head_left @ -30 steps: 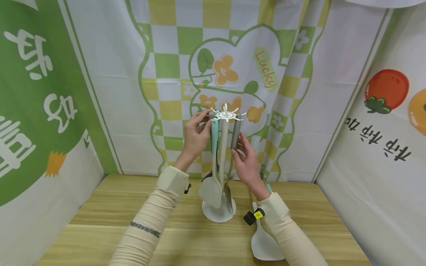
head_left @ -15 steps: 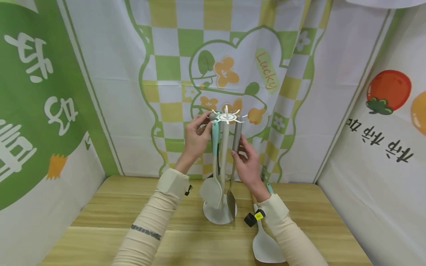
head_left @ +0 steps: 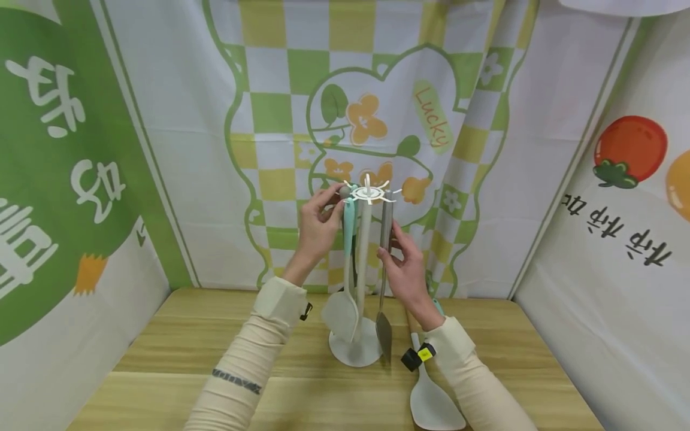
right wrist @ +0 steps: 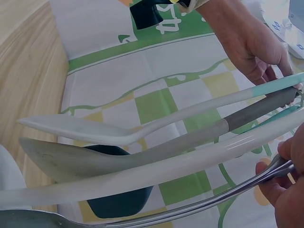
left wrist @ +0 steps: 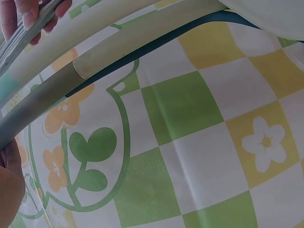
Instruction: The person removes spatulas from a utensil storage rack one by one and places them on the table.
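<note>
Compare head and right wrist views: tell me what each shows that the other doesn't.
Only head: the spatula lying on the table, the Lucky lettering and the tomato print.
Only right wrist: the broad face of the dark utensil head.
Both: the left hand, the right hand holding the metal utensil, the turquoise-handled spatula and the stand's pole.

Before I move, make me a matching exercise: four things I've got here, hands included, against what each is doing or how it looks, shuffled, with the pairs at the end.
Things
1. left hand
2. right hand
3. mint-handled turner
4. white rack

Descriptions
A. holds the metal turner
B. stands upright on the table
C. has a white blade pointing down
D. grips the grey handle near the hooks

Pairs: 1-D, 2-A, 3-C, 4-B.
</note>
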Tool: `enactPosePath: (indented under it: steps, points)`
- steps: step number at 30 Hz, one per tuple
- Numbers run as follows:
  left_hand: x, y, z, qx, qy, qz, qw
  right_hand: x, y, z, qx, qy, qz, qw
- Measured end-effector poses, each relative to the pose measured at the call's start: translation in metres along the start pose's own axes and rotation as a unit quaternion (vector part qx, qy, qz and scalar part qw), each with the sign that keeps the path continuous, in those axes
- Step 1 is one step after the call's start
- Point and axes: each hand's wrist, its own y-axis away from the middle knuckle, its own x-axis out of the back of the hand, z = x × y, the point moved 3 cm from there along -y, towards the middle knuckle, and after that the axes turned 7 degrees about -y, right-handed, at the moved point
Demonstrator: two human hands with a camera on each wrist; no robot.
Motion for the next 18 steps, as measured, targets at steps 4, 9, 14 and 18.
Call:
enactPosePath:
  steps: [4,9,14,18]
  points:
    - [0.0,0.0003,-0.0003,-0.002,0.002,-0.002,1.0,0.0011,0.0015,0.0009,0.01,-0.009,-0.001,0.9999]
    - [0.0006,0.0002,-0.0004,-0.003,0.002,-0.006,1.0,0.0011,0.0015,0.0008,0.02,-0.013,-0.006,0.9997]
    - [0.0005,0.0008,-0.0013,0.003,0.001,-0.01,0.9999,0.0004,0.0019,-0.0006,0.019,-0.016,-0.008,0.9997]
    - [0.0002,0.0004,-0.0013,0.008,0.003,-0.01,0.9999,0.0003,0.0007,-0.0003,0.008,-0.016,-0.006,0.9998]
